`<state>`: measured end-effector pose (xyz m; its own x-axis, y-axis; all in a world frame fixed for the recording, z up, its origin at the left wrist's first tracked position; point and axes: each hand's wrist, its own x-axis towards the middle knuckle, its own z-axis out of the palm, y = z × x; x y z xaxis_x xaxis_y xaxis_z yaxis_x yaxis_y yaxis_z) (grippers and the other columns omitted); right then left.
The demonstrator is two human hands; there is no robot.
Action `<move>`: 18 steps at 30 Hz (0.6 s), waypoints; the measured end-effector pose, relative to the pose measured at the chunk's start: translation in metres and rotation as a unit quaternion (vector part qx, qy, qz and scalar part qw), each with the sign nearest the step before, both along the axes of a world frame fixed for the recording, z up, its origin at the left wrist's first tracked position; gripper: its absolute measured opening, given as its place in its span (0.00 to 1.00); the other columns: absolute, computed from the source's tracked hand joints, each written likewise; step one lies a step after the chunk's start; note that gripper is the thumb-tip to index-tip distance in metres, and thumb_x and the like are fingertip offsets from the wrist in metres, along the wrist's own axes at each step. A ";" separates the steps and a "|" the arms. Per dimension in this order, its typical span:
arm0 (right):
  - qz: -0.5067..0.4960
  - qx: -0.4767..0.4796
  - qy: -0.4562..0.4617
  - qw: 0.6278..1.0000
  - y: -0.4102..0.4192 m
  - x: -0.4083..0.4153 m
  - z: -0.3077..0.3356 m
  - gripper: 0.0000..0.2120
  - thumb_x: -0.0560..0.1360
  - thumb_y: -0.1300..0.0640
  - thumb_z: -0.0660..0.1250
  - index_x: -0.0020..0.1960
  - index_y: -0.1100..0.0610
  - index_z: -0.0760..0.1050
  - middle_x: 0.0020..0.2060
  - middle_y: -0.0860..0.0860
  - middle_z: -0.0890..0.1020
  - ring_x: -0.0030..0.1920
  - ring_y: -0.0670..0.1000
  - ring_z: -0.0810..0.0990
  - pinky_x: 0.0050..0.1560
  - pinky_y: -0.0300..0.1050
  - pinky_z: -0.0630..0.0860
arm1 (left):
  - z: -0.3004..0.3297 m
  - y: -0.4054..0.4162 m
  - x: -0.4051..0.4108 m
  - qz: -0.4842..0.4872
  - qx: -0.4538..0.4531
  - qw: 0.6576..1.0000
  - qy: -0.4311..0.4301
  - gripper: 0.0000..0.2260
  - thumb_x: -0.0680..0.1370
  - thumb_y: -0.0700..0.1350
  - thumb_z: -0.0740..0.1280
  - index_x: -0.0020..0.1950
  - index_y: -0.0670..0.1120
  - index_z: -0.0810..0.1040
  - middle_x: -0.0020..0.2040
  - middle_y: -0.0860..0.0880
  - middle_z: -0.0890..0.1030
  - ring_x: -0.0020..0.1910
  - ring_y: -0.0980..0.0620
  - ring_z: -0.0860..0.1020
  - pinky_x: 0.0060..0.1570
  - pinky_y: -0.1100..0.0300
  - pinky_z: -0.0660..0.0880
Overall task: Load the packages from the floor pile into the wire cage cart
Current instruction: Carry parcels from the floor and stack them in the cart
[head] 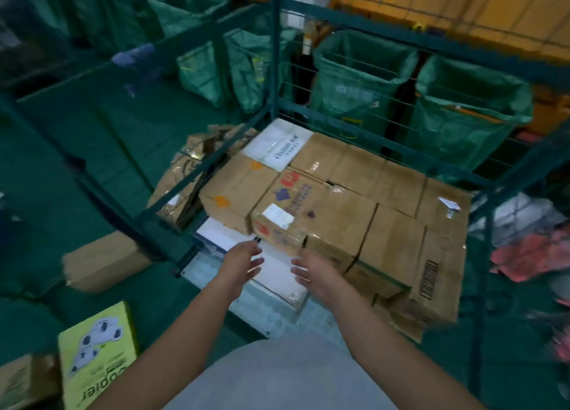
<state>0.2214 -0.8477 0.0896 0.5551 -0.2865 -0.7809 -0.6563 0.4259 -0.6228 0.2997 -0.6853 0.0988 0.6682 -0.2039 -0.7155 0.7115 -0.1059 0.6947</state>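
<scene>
The green wire cage cart (274,70) stands in front of me, its floor packed with several brown cardboard boxes (339,193). A flat white package (277,271) lies low at the cart's near left corner. My left hand (239,263) and my right hand (314,271) hover over it with fingers spread, one on each side, holding nothing. A brown box with a red print and a white label (283,221) sits just beyond my fingertips.
On the green floor to the left lie a brown box (101,261), a yellow copier-paper box (95,354) and a taped brown package (182,181) outside the cage. Green sacks (462,113) hang behind the cart. Red and white bags (530,252) lie to the right.
</scene>
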 end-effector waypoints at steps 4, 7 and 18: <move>0.061 0.009 -0.005 0.998 0.080 0.033 0.011 0.08 0.83 0.50 0.64 0.59 0.52 0.74 0.51 0.51 0.81 0.54 0.53 0.82 0.55 0.47 0.78 | 0.001 0.088 0.017 0.061 -0.016 0.998 0.001 0.11 0.84 0.44 0.64 0.66 0.45 0.76 0.59 0.46 0.80 0.59 0.45 0.81 0.54 0.54 0.78; 0.125 0.009 0.004 0.992 0.142 0.052 0.005 0.07 0.83 0.53 0.65 0.57 0.55 0.76 0.47 0.52 0.80 0.50 0.55 0.80 0.55 0.48 0.77 | -0.009 0.162 0.019 0.123 -0.018 0.992 0.009 0.11 0.84 0.43 0.64 0.66 0.45 0.76 0.59 0.46 0.80 0.57 0.47 0.80 0.53 0.54 0.76; 0.396 -0.015 0.017 0.918 0.367 0.111 -0.006 0.10 0.84 0.52 0.63 0.63 0.55 0.73 0.52 0.53 0.80 0.49 0.52 0.79 0.50 0.46 0.77 | -0.024 0.370 -0.033 0.429 -0.025 0.902 0.036 0.09 0.85 0.45 0.60 0.64 0.47 0.75 0.54 0.50 0.81 0.52 0.50 0.80 0.55 0.54 0.77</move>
